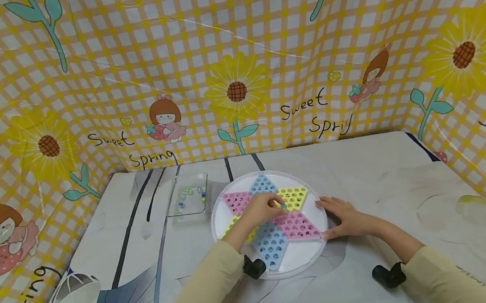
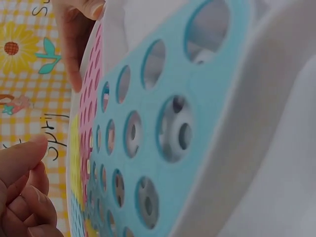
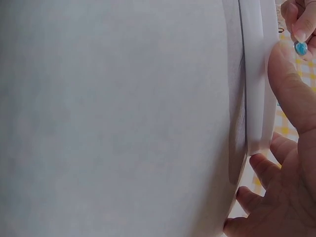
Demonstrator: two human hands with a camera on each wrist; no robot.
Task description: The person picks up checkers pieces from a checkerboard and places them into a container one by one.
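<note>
A round white Chinese checkers board (image 1: 301, 254) lies on the table, its star of blue, pink and yellow triangles full of holes. Over the middle of the star, my left hand (image 1: 261, 210) pinches a small blue marble (image 3: 300, 48) between thumb and fingers, as the right wrist view shows. The marble is above the board surface in the head view. At the board's right edge rests my right hand (image 1: 351, 219), fingers spread and loosely bent. Its thumb (image 3: 289, 84) touches the white rim.
Left of the board stands a clear plastic box (image 1: 187, 214) with several glass marbles (image 1: 190, 191) in it. A patterned cloth covers the table (image 1: 382, 182). Yellow checked curtains (image 1: 232, 35) enclose the back and sides.
</note>
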